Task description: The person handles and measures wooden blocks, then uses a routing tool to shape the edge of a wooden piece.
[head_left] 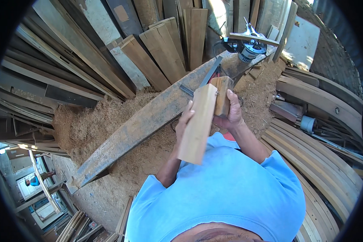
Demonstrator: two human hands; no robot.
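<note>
A pale, freshly cut wooden board (198,125) is held lengthwise in front of my chest. My left hand (185,116) is closed around its left edge, with the fingers partly hidden. My right hand (232,113) grips a shorter, thicker brown wooden block (223,94), its thumb along the block's right side. The board's upper end overlaps the block's left side; whether they are joined I cannot tell. Just beyond them, a dark metal square-shaped tool (210,72) rests on the long worn plank bench (143,115).
A power tool (252,50) with a grey-blue body stands at the bench's far right end. Wooden boards (163,44) lean along the back, and curved stacks of planks (310,161) lie at right. Sawdust (97,121) covers the ground. Another person (34,181) is far off at left.
</note>
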